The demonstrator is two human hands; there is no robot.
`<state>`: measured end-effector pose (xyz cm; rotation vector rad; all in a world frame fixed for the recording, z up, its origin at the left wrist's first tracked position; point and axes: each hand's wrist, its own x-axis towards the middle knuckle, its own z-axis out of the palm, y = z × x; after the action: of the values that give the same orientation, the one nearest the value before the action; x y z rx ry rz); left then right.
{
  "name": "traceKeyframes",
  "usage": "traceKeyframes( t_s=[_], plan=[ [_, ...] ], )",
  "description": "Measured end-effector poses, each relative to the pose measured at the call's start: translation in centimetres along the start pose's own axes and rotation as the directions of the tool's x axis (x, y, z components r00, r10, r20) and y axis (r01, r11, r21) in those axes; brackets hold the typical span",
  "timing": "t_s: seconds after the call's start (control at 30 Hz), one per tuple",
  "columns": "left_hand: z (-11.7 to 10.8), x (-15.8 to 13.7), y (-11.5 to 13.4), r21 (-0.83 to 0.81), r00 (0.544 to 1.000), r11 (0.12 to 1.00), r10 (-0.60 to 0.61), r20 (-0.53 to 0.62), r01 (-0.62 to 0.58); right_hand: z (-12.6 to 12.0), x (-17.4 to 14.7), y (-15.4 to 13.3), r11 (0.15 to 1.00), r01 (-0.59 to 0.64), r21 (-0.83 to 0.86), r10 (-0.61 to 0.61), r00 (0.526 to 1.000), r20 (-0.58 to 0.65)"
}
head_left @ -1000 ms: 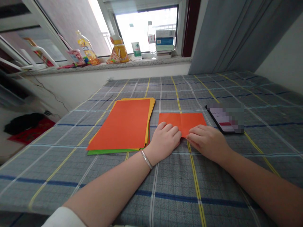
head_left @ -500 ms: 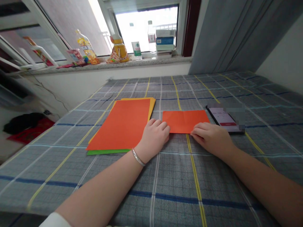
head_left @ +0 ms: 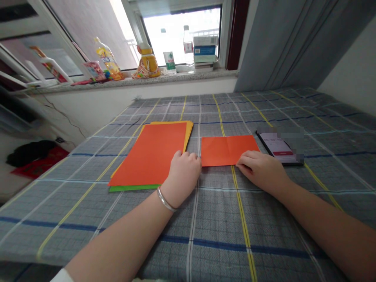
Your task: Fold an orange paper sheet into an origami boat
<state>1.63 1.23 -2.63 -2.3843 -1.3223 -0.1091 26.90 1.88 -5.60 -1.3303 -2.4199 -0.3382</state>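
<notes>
A small orange sheet of paper [head_left: 219,150] with a faint crease down its middle lies flat on the checked cloth. My right hand [head_left: 261,166] pinches its near edge towards the right corner. Beside its left edge is my left hand [head_left: 185,171], fingers curled together and knuckles up; the fingertips are hidden, so I cannot tell if they hold anything. That hand also overlaps the right side of a paper stack with a large orange sheet [head_left: 149,156] on top. Yellow paper [head_left: 189,131] and green paper [head_left: 133,188] stick out beneath it.
To the right lies a phone [head_left: 280,150] with a lit screen, close to my right hand. Checked cloth [head_left: 217,219] covers the surface. Bottles, a cup [head_left: 169,62] and stacked boxes [head_left: 205,51] stand on the windowsill [head_left: 117,84]. A grey curtain [head_left: 282,43] hangs at the right.
My left hand has slid left and slightly towards me, off the small orange sheet's near-left corner, which now shows. My right hand has stayed nearly in place at the near edge.
</notes>
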Motion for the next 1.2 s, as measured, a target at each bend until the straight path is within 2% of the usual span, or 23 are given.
traceKeyframes(
  t_s=[0.1,0.2,0.3,0.47,0.67,0.9,1.2],
  plan=[
    [-0.9,0.1,1.0,-0.017,0.990,0.998,-0.060,-0.130,0.058,0.0,0.1,-0.2,0.999,-0.032,0.034,0.033,0.999,-0.034],
    [-0.8,0.5,2.3,-0.086,0.968,0.993,0.059,-0.244,-0.083,0.0,0.2,-0.9,0.997,-0.037,0.062,0.042,0.996,-0.073],
    [0.6,1.2,3.1,-0.118,0.946,0.971,0.170,-0.275,-0.209,-0.2,0.1,-1.7,0.996,-0.024,0.086,0.036,0.989,-0.141],
    [2.0,1.8,3.1,-0.144,0.930,0.965,0.161,-0.332,-0.219,-0.4,0.0,-2.5,0.997,0.015,0.070,-0.002,0.985,-0.175],
    [1.7,1.7,3.0,-0.161,0.922,0.948,0.211,-0.326,-0.274,-0.3,0.0,-2.8,0.999,-0.041,0.015,0.042,0.993,-0.106],
    [2.2,1.9,2.6,-0.187,0.940,0.955,0.168,-0.297,-0.230,-1.2,-0.2,-1.6,0.985,-0.165,-0.057,0.165,0.986,-0.007],
    [2.8,1.9,1.8,-0.209,0.951,0.970,0.054,-0.303,-0.121,-2.1,-1.0,1.4,0.935,-0.308,-0.178,0.323,0.944,0.063]
  ],
)
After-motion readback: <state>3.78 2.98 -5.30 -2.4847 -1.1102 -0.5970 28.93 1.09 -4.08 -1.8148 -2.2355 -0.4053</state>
